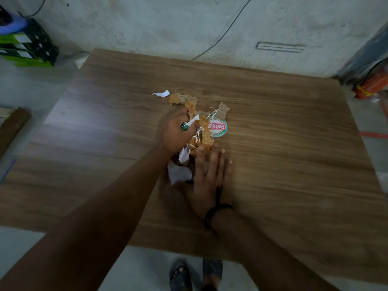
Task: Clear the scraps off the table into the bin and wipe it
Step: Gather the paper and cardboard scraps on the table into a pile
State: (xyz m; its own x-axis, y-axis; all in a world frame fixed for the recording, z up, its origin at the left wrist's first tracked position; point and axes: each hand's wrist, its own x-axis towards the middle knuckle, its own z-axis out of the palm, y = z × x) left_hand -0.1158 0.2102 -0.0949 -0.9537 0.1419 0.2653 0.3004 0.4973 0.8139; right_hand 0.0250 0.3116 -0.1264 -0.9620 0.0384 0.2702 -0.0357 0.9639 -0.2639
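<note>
A heap of scraps [199, 135], orange wrapper pieces, torn white paper and brown cardboard bits, lies in the middle of the wooden table [283, 143]. My left hand [176, 133] curls its fingers round part of the heap, with a small green item showing between them. My right hand [210, 175] lies flat on the table with straight fingers, its tips touching the near edge of the heap. A round red-and-teal sticker [219, 128] sits at the heap's right side. Loose scraps, a white slip [161, 93] and a cardboard piece [182, 98], lie farther back. No bin is in view.
A green and black crate [27, 47] stands on the floor at the far left. A brown board [12, 127] lies left of the table. Orange packed goods [371, 85] sit at the right. A black cable [224, 32] runs down the wall. My sandalled feet [195, 274] are below the near table edge.
</note>
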